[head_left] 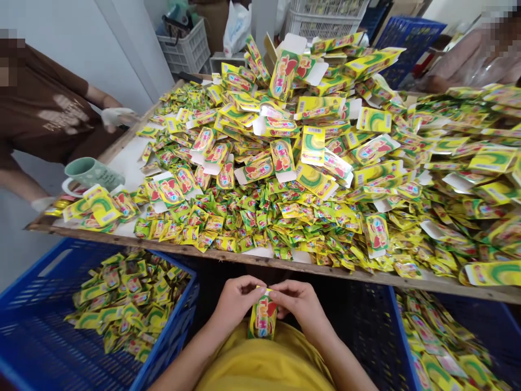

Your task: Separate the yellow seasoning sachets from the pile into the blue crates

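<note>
Both my hands hold one small yellow-green carton [263, 319] printed with red letters, close to my lap below the table edge. My left hand [235, 300] pinches its top left corner with curled fingers. My right hand [299, 301] pinches the top right corner, fingers bent over the flap. In front of me a wooden-edged table [122, 163] is heaped with several matching flat cartons [313, 144] and small candy sachets [228, 217].
A blue crate [36, 326] with filled cartons stands at my lower left, another blue crate [448, 347] at my lower right. A green mug [91, 174] sits at the table's left corner. One person in brown stands left, a gloved hand [116, 117] over the table; another person is at the far right.
</note>
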A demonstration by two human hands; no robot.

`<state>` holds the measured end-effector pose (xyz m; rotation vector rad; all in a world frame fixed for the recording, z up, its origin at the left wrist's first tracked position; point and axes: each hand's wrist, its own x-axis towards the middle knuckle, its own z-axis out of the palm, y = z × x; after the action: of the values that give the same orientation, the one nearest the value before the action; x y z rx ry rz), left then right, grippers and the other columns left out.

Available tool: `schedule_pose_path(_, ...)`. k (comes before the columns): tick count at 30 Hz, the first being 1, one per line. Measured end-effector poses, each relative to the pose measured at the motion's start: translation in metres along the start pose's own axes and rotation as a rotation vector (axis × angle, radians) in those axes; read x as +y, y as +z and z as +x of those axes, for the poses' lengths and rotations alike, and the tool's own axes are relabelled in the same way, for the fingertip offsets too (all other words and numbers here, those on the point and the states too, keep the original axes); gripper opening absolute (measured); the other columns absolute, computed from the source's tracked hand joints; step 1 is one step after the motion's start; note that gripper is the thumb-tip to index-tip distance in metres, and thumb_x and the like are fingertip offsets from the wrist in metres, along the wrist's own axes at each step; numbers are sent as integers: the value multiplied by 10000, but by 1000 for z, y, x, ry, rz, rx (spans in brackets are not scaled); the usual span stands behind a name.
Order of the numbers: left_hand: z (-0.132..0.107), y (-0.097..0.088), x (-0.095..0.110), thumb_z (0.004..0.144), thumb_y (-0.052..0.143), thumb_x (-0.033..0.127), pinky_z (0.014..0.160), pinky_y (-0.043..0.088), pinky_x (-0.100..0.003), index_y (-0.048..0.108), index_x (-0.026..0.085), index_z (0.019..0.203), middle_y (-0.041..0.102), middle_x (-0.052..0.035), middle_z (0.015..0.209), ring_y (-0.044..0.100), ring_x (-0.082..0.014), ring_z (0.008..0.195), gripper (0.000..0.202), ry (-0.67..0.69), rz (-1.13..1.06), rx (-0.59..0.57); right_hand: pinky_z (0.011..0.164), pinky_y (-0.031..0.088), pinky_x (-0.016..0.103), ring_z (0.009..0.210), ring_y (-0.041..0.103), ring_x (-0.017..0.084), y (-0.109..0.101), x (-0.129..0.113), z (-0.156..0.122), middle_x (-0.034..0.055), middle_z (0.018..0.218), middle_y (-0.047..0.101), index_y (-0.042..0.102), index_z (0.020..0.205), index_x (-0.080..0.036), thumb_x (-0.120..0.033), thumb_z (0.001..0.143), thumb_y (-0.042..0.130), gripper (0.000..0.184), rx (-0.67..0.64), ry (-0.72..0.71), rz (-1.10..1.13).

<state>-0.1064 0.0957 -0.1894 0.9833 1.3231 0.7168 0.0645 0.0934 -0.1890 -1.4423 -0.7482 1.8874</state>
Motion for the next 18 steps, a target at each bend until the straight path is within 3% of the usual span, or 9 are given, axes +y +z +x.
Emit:
schedule_pose_path(8,-1,-2,3,741,692,274,631,453,-246,740,131,732,699,-61,716,615,-163,671,150,118,56,-65,426,446,222,407,509,88,-4,2,1,16,525,639,740,660,-144,-422,607,808,291,-39,-75,-139)
schedule_pose_path(10,-5,-5,-1,768,685,282,664,472,-262,758,141,768,710,-80,765,639,-179,717,159,191,66,-83,464,464,239,461,548,108,-7,6,-1,29,590,659,747,697,-158,-422,678,764,266,-76,-174,-213)
schedule_pose_path(13,-12,-9,-14,742,730,280,708,487,-276,758,159,840,721,-81,814,655,-190,762,159,281,72,-129,622,501,273,674,631,160,-11,12,-9,61,752,683,755,793,-179,-348,769,713,176,-92,-431,-381)
schedule_pose_path(15,-17,-10,-24,702,765,258,727,486,-275,738,162,864,721,-67,828,652,-188,776,190,281,85,-148,706,496,275,786,634,167,-13,14,-16,73,844,671,746,870,-186,-288,829,661,139,-102,-575,-514)
schedule_pose_path(18,-21,-6,-34,740,720,237,721,482,-260,703,164,859,710,-46,825,640,-172,775,141,241,110,-172,738,488,262,839,615,154,-14,15,-26,78,928,641,716,986,-194,-244,899,569,178,-172,-662,-688)
